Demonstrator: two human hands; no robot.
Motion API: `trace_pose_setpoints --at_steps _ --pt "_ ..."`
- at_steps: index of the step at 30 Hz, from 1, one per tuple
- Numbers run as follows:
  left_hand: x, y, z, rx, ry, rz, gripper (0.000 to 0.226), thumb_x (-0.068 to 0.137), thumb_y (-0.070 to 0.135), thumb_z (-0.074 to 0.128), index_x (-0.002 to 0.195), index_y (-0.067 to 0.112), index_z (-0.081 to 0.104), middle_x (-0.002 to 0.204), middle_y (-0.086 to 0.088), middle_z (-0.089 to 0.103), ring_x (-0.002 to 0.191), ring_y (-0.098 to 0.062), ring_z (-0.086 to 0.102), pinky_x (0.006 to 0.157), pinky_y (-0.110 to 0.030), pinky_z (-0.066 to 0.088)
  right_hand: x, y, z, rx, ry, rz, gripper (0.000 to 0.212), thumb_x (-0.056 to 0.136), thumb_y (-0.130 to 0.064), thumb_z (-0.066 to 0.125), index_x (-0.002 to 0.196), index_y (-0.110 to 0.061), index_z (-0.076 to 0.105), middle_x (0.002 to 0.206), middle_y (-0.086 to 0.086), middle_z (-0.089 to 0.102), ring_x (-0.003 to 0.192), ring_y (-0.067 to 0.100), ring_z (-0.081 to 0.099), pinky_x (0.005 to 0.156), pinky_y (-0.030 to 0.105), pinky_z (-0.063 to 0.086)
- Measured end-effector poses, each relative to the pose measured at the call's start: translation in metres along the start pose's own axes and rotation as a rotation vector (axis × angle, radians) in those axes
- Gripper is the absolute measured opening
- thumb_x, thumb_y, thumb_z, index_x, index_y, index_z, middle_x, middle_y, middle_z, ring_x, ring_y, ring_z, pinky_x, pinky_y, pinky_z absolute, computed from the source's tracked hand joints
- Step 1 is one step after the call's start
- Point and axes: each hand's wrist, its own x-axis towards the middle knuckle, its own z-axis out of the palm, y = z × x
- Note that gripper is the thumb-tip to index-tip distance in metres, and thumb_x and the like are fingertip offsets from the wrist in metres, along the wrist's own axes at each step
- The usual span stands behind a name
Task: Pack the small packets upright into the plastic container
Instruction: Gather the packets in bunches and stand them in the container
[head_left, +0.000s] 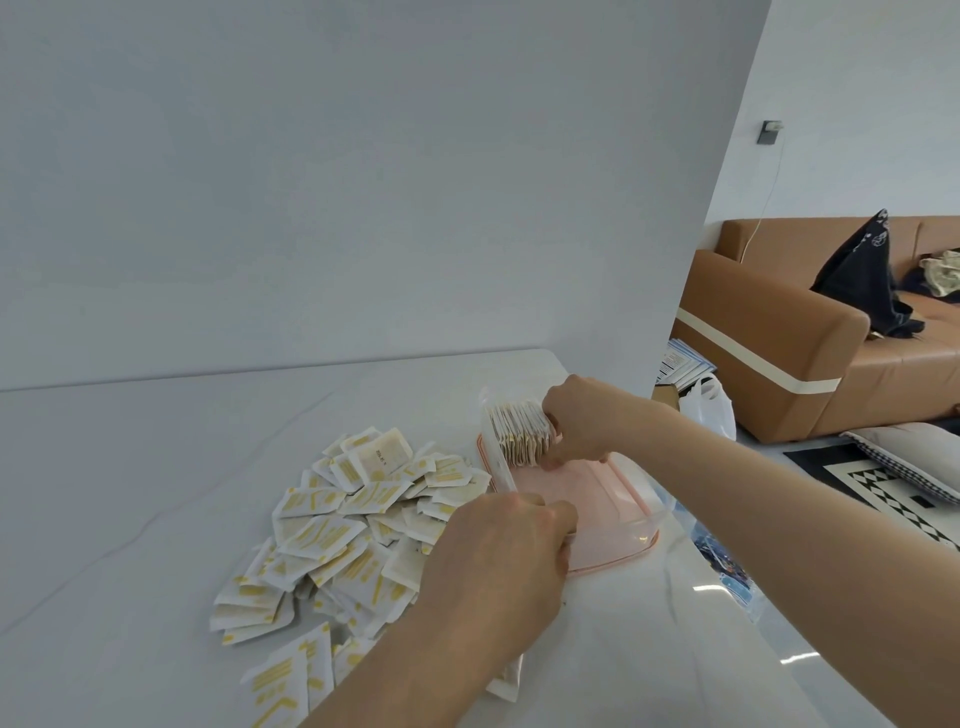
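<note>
Here is the plastic container (608, 512), clear-walled over a pink base, sitting on the white worktop (156, 493) towards its right edge. A row of packets (519, 434) stands upright, packed against its far end. The right hand (582, 426) is down in the container, fingers (553, 460) curled against the near face of that row, holding it upright. The left hand (506, 551) sits at the near left side of the container, fingers curled; whether they grip the wall or a packet, I cannot tell from this angle. Just to the left of the container lies the loose pile of packets (353, 525), white with yellow print, spread flat across the worktop. Off to the right, a brown sofa (810, 332) with a dark bag (862, 270) on it.
</note>
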Motion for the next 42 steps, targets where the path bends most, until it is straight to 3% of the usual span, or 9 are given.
trace_pose_setpoints --at_steps 4,10,16,21,23,29,34,39,42 --pt "0.000 -0.001 -0.002 0.003 -0.038 -0.004 0.021 0.101 0.030 0.045 0.104 0.027 0.065 0.099 0.003 0.068 0.093 -0.026 0.062 0.073 -0.039 0.047 0.007 -0.002 0.005 -0.081 0.082 -0.012 0.048 0.072 -0.051 0.083 0.082 -0.006 0.070 0.076 0.010 0.069 0.062 0.026 0.060 0.056 0.030 0.050" --pt "0.000 -0.001 0.001 -0.018 0.004 0.010 0.017 0.098 0.030 0.049 0.098 0.028 0.066 0.092 0.004 0.069 0.086 -0.025 0.063 0.066 -0.037 0.044 0.005 0.000 0.007 0.047 0.026 0.021 0.069 0.055 -0.076 0.081 0.076 -0.013 0.063 0.069 0.003 0.065 0.061 0.024 0.070 0.056 0.034 0.056" --pt "0.000 -0.002 -0.003 -0.021 -0.012 0.023 0.018 0.099 0.030 0.048 0.097 0.027 0.066 0.091 0.002 0.068 0.085 -0.027 0.062 0.063 -0.035 0.038 0.002 -0.010 0.004 -0.018 0.114 0.045 0.067 0.065 -0.075 0.080 0.070 -0.014 0.051 0.074 0.001 0.053 0.064 0.019 0.051 0.058 0.031 0.044" --pt "0.002 -0.007 0.001 -0.007 -0.023 0.056 0.014 0.093 0.028 0.053 0.089 0.028 0.066 0.081 0.005 0.068 0.075 -0.024 0.062 0.058 -0.032 0.038 -0.006 -0.013 0.001 0.007 0.105 0.070 0.078 0.058 -0.089 0.071 0.070 -0.015 0.050 0.075 0.001 0.053 0.064 0.016 0.050 0.056 0.030 0.040" --pt "0.002 -0.006 0.002 0.004 -0.015 0.050 0.012 0.093 0.027 0.055 0.087 0.027 0.065 0.080 0.005 0.068 0.074 -0.024 0.062 0.057 -0.032 0.038 -0.006 -0.017 0.000 0.002 0.112 0.097 0.079 0.059 -0.091 0.066 0.072 -0.016 0.049 0.078 0.000 0.051 0.071 0.020 0.052 0.061 0.031 0.041" --pt "0.004 -0.007 0.001 0.002 -0.082 -0.010 0.013 0.094 0.016 0.057 0.092 0.028 0.062 0.090 0.004 0.066 0.084 -0.024 0.061 0.065 -0.037 0.045 -0.004 -0.028 0.002 -0.120 0.136 0.133 0.078 0.066 -0.095 0.054 0.082 -0.018 0.054 0.078 -0.002 0.049 0.080 0.024 0.053 0.069 0.031 0.042" --pt "0.003 -0.005 -0.003 0.034 -0.064 0.015 0.012 0.098 0.030 0.052 0.098 0.027 0.064 0.105 0.006 0.064 0.084 -0.028 0.065 0.063 -0.038 0.048 -0.011 -0.030 -0.003 -0.139 0.123 0.137 0.075 0.065 -0.091 0.060 0.072 -0.018 0.048 0.078 -0.001 0.050 0.077 0.024 0.055 0.067 0.031 0.042" --pt "0.003 -0.004 -0.019 0.108 -0.156 0.001 0.031 0.099 0.045 0.054 0.126 0.028 0.056 0.149 0.009 0.041 0.109 -0.028 0.062 0.087 -0.039 0.045 -0.019 -0.026 -0.010 -0.037 0.087 0.153 0.065 0.069 -0.075 0.072 0.072 -0.016 0.048 0.082 0.002 0.053 0.077 0.023 0.056 0.067 0.031 0.046" --pt "0.003 -0.007 -0.028 0.106 -0.157 0.003 0.048 0.095 0.051 0.057 0.139 0.037 0.042 0.152 0.012 0.032 0.120 -0.023 0.056 0.097 -0.037 0.040 -0.024 -0.025 -0.015 0.017 0.086 0.155 0.063 0.065 -0.070 0.078 0.069 -0.013 0.052 0.075 0.002 0.055 0.065 0.017 0.054 0.057 0.028 0.044"
